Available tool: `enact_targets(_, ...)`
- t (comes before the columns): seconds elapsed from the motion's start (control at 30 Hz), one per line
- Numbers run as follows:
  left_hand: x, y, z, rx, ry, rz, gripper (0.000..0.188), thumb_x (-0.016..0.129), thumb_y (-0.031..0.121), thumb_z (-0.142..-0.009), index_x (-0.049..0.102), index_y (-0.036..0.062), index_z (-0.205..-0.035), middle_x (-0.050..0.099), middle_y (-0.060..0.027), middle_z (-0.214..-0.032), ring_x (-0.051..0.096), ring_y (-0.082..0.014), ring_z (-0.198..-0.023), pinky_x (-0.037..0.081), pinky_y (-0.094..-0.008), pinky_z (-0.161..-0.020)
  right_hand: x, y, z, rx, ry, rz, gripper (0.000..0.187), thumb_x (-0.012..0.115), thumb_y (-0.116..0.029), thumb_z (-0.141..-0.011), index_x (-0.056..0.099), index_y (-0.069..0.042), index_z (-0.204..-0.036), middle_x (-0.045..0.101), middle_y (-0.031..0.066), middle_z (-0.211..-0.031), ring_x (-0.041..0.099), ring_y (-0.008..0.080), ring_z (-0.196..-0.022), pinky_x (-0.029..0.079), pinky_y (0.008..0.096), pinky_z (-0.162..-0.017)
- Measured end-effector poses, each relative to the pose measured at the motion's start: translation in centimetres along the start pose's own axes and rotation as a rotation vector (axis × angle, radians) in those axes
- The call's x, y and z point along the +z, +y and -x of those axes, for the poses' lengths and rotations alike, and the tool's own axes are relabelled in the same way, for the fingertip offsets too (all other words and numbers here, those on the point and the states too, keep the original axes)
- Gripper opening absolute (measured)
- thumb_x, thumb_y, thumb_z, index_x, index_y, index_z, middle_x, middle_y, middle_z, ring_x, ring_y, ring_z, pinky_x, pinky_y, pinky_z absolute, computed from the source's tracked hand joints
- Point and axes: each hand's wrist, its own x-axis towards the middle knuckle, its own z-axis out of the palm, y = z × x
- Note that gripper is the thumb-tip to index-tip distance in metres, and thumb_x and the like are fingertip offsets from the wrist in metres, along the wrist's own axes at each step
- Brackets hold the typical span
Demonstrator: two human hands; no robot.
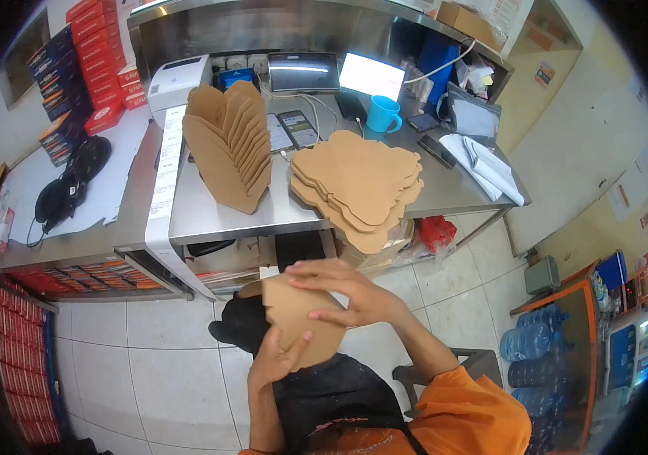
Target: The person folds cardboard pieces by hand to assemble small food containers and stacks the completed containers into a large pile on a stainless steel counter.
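Above my lap I hold a brown cardboard box [316, 322], partly folded, between both hands. My left hand [278, 355] grips its lower left side, thumb lying across the near face. My right hand [350, 292] is on its upper right, with fingers along the top edge and the thumb pressed on the face. Beyond my hands, a pile of flat cardboard blanks [362, 178] lies on the steel table's front edge. Left of that pile stands a nested stack of folded cardboard boxes [225, 148].
The steel table [210, 220] carries a label printer [180, 83] with a long paper strip [164, 182], phones, a tablet [303, 72], a bright screen [371, 76] and a blue mug [384, 114]. Water bottles [525, 341] fill a rack at right. Red boxes [104, 64] are stacked at left.
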Motion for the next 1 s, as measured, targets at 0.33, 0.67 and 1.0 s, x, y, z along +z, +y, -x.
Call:
enact_targets(0.33, -2.1, -2.5, -0.6, 0.027, -0.285, -0.095, 0.036, 0.066, 0.016, -0.093, 0.058, -0.0014, -0.123, 0.066, -0.0077, -0.108, 0.062, -0.013, -0.097, 0.051, -0.0298, -0.083, 3.1, 3.1, 2.1, 0.326, -0.234, -0.597, 0.027, 0.076, -0.015, -0.085, 0.067, 0.0, -0.105, 0.068, 0.0085, -0.097, 0.061, 0.0163, -0.096, 0.044, 0.0304, -0.091)
enact_targets(0.67, -0.1, 1.5, -0.8, 0.123, -0.101, -0.225, 0.046, 0.065, 0.009, -0.089, 0.049, -0.0019, -0.131, 0.066, -0.0223, -0.113, 0.064, -0.031, -0.106, 0.047, -0.0373, -0.092, 2.9, 4.3, 3.3, 0.253, -0.153, -0.464, 0.029, 0.076, -0.01, -0.083, 0.067, -0.002, -0.11, 0.063, 0.009, -0.1, 0.058, 0.02, -0.098, 0.043, 0.0336, -0.09)
enact_targets(1.0, -0.7, 1.2, -1.3, 0.233, 0.022, -0.274, 0.041, 0.071, 0.006, -0.083, 0.058, -0.0035, -0.121, 0.069, -0.0218, -0.104, 0.068, -0.0342, -0.098, 0.05, -0.0363, -0.086, 2.1, 2.2, 1.5, 0.261, 0.021, -0.494, 0.023, 0.076, -0.009, -0.081, 0.069, -0.001, -0.102, 0.067, 0.0101, -0.1, 0.06, 0.0213, -0.091, 0.045, 0.0338, -0.083)
